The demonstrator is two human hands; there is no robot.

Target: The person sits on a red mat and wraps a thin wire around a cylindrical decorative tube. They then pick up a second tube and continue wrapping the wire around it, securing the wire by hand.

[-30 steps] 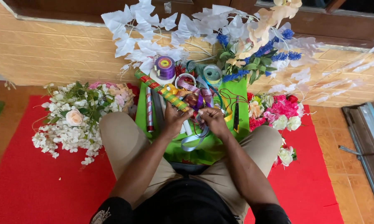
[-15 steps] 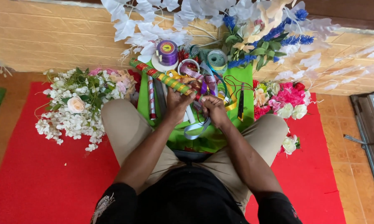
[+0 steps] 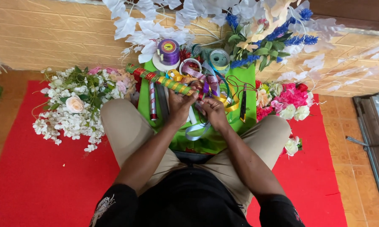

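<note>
You sit cross-legged on a red mat [image 3: 38,185] laid over a wooden floor, against a yellow brick-patterned wall [image 3: 50,42], with a green sheet [image 3: 250,90] spread before your knees. Your left hand [image 3: 180,106] is closed around a stick wrapped in green, yellow and red ribbon [image 3: 162,80], which slants up to the left over the sheet. Your right hand [image 3: 212,111], just beside it, pinches a strand from the ribbon tangle [image 3: 206,82], between white flowers [image 3: 71,109] at left and pink flowers [image 3: 288,98] at right.

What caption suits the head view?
Seated person's left hand grips a ribbon-wrapped stick; right hand works ribbons beside it.
</note>
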